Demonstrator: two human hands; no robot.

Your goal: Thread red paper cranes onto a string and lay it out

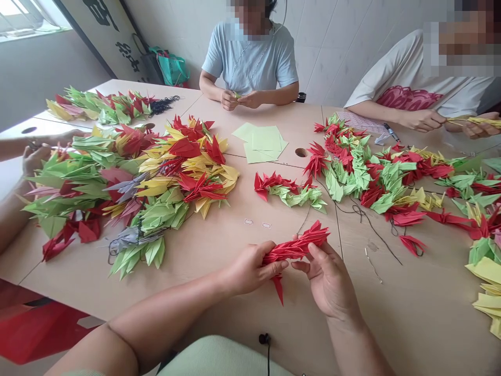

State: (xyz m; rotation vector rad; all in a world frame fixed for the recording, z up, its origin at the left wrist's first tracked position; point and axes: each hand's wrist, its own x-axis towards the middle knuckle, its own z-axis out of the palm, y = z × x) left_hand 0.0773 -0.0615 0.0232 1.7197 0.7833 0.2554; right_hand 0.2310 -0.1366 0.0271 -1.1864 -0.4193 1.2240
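Note:
A bundle of red folded paper pieces [295, 247] is held just above the table in front of me. My left hand [252, 267] is wrapped round its left end, and one red point hangs down below that hand. At the right end, the thumb and fingers of my right hand [326, 274] pinch the bundle. A thin dark thread rises from it. Beyond it on the table lies a short red and green paper string [293, 190]. Two small white labels [266, 225] lie left of the thread.
A large pile of colored folded paper [156, 172] covers the left side, with another person's hands at its edge. Green paper sheets [264, 143] lie mid-table. Paper strings [364, 167], loose threads and a needle-like item [373, 265] are at right. Two people sit opposite.

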